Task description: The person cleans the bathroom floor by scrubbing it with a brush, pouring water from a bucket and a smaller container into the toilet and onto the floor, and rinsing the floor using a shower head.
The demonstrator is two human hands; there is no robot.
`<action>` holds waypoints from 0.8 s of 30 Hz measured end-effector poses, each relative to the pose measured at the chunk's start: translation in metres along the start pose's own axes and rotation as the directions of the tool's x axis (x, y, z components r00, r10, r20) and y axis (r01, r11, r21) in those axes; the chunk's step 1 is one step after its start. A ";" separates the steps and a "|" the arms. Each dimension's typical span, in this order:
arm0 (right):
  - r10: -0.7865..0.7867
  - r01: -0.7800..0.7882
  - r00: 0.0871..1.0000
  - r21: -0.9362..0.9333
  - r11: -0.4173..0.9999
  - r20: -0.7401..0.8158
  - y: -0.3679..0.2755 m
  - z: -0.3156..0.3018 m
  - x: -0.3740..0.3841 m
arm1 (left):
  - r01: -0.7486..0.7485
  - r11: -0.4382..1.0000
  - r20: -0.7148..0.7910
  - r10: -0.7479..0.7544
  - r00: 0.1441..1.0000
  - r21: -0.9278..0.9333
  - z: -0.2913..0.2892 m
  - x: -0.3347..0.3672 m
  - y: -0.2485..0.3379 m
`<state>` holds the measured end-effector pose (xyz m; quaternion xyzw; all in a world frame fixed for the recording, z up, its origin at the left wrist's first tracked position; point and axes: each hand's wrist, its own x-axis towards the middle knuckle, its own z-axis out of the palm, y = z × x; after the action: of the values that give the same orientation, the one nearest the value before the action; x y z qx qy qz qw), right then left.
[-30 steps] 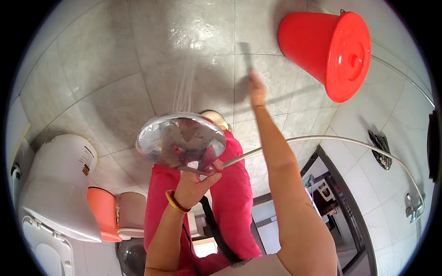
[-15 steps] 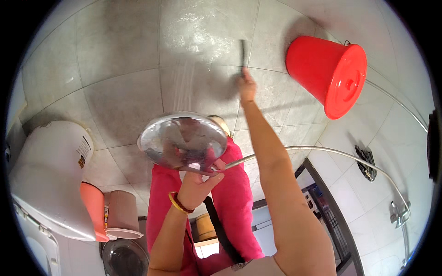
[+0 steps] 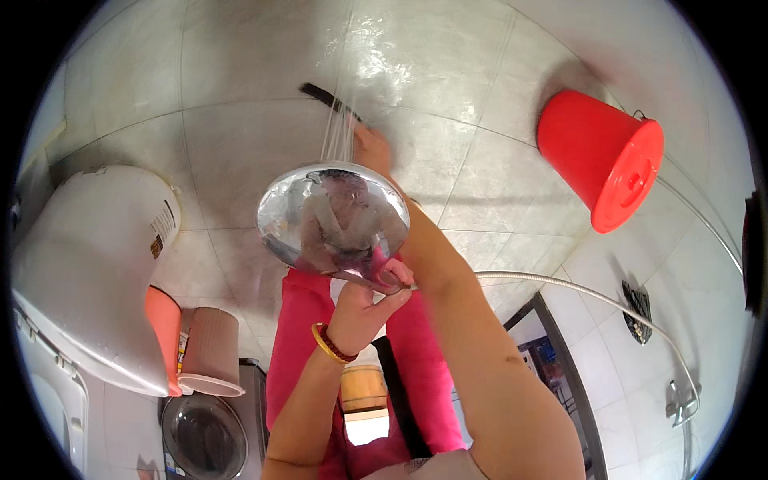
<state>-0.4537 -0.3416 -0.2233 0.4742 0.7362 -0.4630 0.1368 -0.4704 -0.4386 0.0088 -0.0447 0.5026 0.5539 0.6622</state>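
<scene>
Head view: right forearm stretches far out to the wet tiled floor, its right hand gripping a dark brush, partly hidden behind the chrome shower head. Left hand, nearer, is clamped on that head's handle, spraying water beside the brush.

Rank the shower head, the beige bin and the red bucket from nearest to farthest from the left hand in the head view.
1. Shower head: held in the left hand, just above it.
2. Beige bin: to its left, beside the toilet.
3. Red bucket: far upper right, on the tiled floor.
</scene>
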 end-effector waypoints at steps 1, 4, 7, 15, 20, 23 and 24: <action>0.001 -0.001 1.000 -0.014 1.000 -0.006 -0.001 0.007 0.003 | -0.004 1.000 0.009 0.004 1.000 -0.011 0.001 0.000 0.000; -0.235 0.227 0.963 -0.071 0.971 -0.135 0.030 0.009 0.018 | -0.004 0.991 -0.023 0.001 1.000 -0.136 0.001 0.000 -0.001; -0.181 0.207 0.935 0.055 0.977 -0.305 0.095 -0.053 0.007 | -0.075 0.991 -0.049 0.070 0.996 -0.114 -0.006 -0.005 0.003; -0.181 0.166 0.981 -0.186 0.968 -0.065 0.070 -0.106 0.028 | -0.068 0.996 -0.099 0.061 0.993 -0.064 -0.005 -0.012 0.021; -0.531 0.481 0.847 -0.389 0.786 -0.024 -0.063 -0.052 0.151 | -0.209 0.943 -0.190 0.262 0.946 0.259 -0.013 -0.005 0.002; -0.397 0.318 0.894 -0.331 0.888 -0.206 -0.076 -0.101 0.216 | -0.203 0.936 -0.201 0.148 0.968 -0.289 -0.023 -0.009 0.033; -0.250 0.197 0.925 -0.203 0.959 -0.285 -0.078 -0.107 0.212 | -0.211 0.976 -0.228 0.192 0.954 -0.059 -0.033 -0.014 0.036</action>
<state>-0.6017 -0.1429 -0.2588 0.4397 0.8348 -0.3311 0.0066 -0.5175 -0.4550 0.0208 -0.0819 0.5517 0.6305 0.5398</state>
